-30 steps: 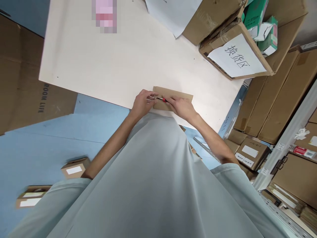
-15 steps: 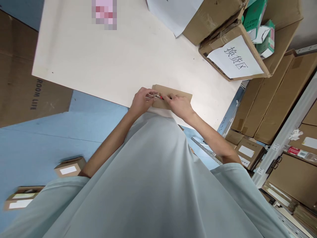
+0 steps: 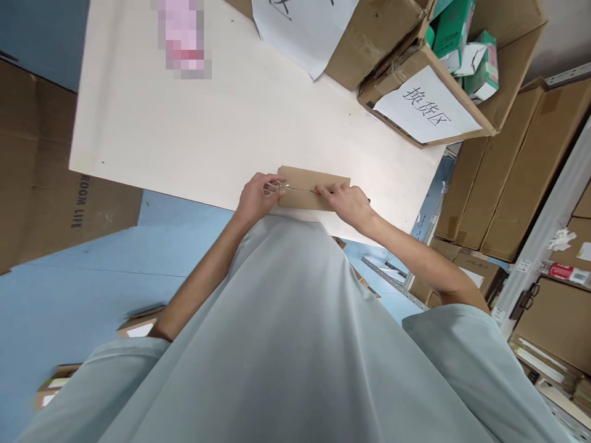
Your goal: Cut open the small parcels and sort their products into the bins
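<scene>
On the near edge of the white table (image 3: 207,123) lies a flat brown cardboard piece (image 3: 295,202), possibly a small box. My left hand (image 3: 257,195) is closed at its left end, fingers curled round a small clear, shiny piece (image 3: 283,185). Across the cardboard, a thin dark shaft (image 3: 301,189) runs from that piece to my right hand (image 3: 348,202). My right hand is closed on a slim tool with a red front end (image 3: 318,191), resembling a screwdriver. The palm hides most of its handle; a dark tip shows past the hand.
An open carton (image 3: 425,104) with a handwritten sheet and green boxes stands at the table's back right. Another sheet (image 3: 300,31) hangs nearby. A blurred pink item (image 3: 182,31) lies at the far left. Shelves of cartons (image 3: 535,178) line the right side; a large carton (image 3: 37,166) stands left.
My right hand has moved right, away from my left, and more of the thin shaft now shows between them. My left hand keeps its grip. The view has shifted slightly.
</scene>
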Action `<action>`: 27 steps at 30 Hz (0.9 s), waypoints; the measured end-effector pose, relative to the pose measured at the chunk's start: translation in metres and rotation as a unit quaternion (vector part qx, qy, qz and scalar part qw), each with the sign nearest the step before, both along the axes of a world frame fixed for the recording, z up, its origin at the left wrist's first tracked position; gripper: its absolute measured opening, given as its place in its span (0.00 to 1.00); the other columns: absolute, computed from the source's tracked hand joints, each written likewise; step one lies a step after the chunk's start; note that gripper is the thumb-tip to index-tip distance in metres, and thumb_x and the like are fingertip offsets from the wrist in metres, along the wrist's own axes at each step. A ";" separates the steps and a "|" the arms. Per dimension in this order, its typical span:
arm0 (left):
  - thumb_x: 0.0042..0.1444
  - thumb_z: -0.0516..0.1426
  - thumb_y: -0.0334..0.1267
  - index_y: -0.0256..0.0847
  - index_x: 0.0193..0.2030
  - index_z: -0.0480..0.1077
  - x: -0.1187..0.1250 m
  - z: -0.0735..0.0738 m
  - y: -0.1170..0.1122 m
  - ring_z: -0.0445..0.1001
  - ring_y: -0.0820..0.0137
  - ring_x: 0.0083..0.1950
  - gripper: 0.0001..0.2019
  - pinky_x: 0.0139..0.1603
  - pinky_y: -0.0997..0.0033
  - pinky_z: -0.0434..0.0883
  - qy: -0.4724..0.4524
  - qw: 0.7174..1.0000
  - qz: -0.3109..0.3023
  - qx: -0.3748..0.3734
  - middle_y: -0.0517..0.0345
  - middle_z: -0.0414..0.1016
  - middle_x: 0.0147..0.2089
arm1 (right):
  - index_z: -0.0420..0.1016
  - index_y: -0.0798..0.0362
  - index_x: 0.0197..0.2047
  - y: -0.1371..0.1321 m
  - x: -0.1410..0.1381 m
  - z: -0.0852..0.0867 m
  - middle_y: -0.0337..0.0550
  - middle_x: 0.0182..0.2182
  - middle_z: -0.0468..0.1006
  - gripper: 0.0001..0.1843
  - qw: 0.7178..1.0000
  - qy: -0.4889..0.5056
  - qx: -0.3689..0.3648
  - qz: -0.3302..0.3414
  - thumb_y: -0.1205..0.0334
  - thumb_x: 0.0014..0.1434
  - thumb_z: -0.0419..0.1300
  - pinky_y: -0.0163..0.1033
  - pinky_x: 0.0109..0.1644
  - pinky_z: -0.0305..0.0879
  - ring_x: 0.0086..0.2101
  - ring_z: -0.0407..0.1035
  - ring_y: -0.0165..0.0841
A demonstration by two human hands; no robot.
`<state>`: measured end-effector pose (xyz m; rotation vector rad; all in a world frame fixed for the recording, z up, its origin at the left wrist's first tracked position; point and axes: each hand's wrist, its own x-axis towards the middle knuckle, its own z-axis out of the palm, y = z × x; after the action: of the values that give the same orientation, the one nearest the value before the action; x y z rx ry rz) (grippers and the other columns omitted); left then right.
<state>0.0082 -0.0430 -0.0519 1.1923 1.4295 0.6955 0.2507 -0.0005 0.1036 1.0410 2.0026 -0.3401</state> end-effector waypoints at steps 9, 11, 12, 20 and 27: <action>0.63 0.69 0.42 0.48 0.58 0.84 -0.004 0.003 0.002 0.82 0.62 0.51 0.17 0.63 0.54 0.82 -0.003 1.000 -0.015 -0.008 0.50 0.82 0.58 | 0.54 0.47 0.88 -0.017 0.084 0.009 0.66 0.58 0.83 0.40 0.996 -0.038 0.011 -0.075 0.74 0.77 0.46 0.48 0.48 0.67 0.53 0.79 0.52; 0.63 0.69 0.42 0.48 0.58 0.84 -0.005 0.004 0.003 0.82 0.62 0.51 0.17 0.62 0.54 0.82 -0.001 1.000 -0.018 -0.011 0.50 0.82 0.58 | 0.55 0.46 0.88 -0.020 0.089 0.008 0.65 0.58 0.83 0.41 0.996 -0.033 0.017 -0.083 0.75 0.76 0.46 0.48 0.48 0.66 0.53 0.78 0.51; 0.63 0.69 0.42 0.48 0.58 0.84 -0.005 0.005 0.003 0.82 0.62 0.51 0.17 0.62 0.54 0.82 0.001 1.000 -0.018 -0.011 0.51 0.82 0.58 | 0.55 0.45 0.88 -0.021 0.091 0.006 0.64 0.58 0.83 0.41 0.996 -0.029 0.020 -0.085 0.75 0.76 0.47 0.47 0.48 0.66 0.53 0.78 0.51; 0.63 0.68 0.38 0.48 0.58 0.84 -0.002 0.004 0.006 0.82 0.64 0.50 0.17 0.61 0.55 0.83 0.008 1.000 -0.009 -0.005 0.50 0.81 0.57 | 0.66 0.44 0.84 -0.015 0.125 -0.023 0.59 0.56 0.85 0.31 0.992 0.023 0.049 -0.114 0.63 0.85 0.43 0.44 0.46 0.63 0.50 0.77 0.45; 0.61 0.68 0.39 0.47 0.57 0.83 -0.006 0.000 0.011 0.83 0.63 0.51 0.17 0.60 0.56 0.84 -0.006 1.000 -0.014 -0.008 0.50 0.80 0.57 | 0.73 0.51 0.78 -0.032 0.145 -0.068 0.55 0.59 0.86 0.28 0.952 0.192 0.078 -0.226 0.55 0.86 0.44 0.41 0.56 0.70 0.55 0.78 0.43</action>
<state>0.0023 -0.0320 -0.0520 1.1907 1.4034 0.6694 0.3957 -0.0329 0.0360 1.6434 2.1357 -0.6803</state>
